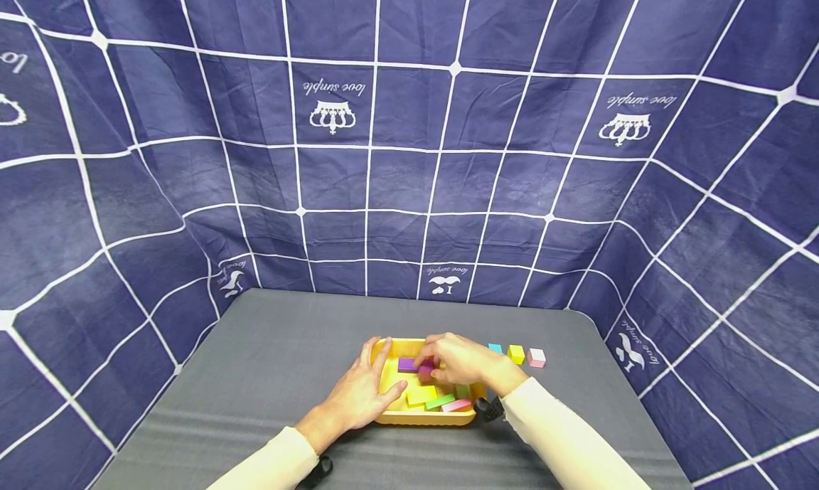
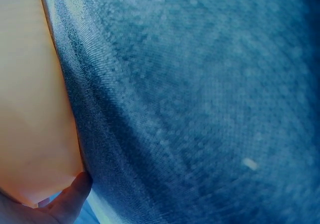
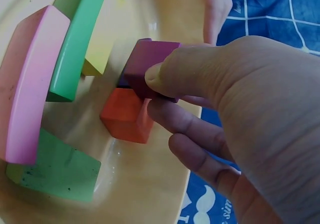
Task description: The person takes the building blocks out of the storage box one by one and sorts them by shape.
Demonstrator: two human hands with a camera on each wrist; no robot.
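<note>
A yellow tray [image 1: 419, 417] sits on the grey table, with purple [image 1: 406, 365], yellow [image 1: 420, 395], green [image 1: 440, 402] and pink [image 1: 457, 405] blocks in it. My right hand [image 1: 430, 365] reaches into the tray and pinches a magenta cube [image 3: 145, 64] between thumb and fingers, just above an orange cube [image 3: 126, 116]. My left hand [image 1: 377, 376] holds the tray's left side, with its thumb [image 2: 70, 191] against the tray wall [image 2: 30, 99].
Three small blocks lie in a row on the table right of the tray: cyan [image 1: 495, 348], yellow [image 1: 515, 353], pink [image 1: 537, 358]. A blue checked cloth [image 1: 409, 156] hangs around the table on three sides. Grey table surface [image 1: 256, 362] stretches to the left.
</note>
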